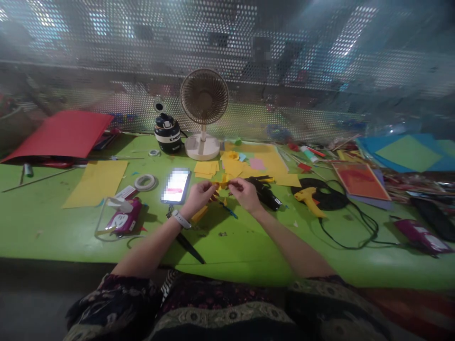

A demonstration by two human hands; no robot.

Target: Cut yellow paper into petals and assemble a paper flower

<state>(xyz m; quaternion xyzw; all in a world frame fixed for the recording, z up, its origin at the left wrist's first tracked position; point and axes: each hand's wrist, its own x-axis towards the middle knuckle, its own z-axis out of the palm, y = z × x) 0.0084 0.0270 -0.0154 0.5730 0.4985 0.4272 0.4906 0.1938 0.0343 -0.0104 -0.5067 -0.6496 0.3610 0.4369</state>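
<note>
Between my two hands, above the green table (249, 246), is a small yellow paper piece (223, 181). My left hand (201, 193), with a watch on its wrist, pinches the left side of the piece. On the right side, the fingers of my right hand (244, 192) are closed on it. Small yellow-orange scraps and a blue pen-like item (229, 210) lie just beneath. A lit phone (176, 185) rests left of my left hand, and a black case-like object (267, 194) lies beside my right hand.
A fan (203, 142) and a dark bottle (168, 135) stand behind. Tape (145, 182), yellow sheets (95, 182) and a purple pouch-like item (124, 218) are at left. At right lie a yellow glue gun (310, 201) with its cable, and coloured papers (361, 181).
</note>
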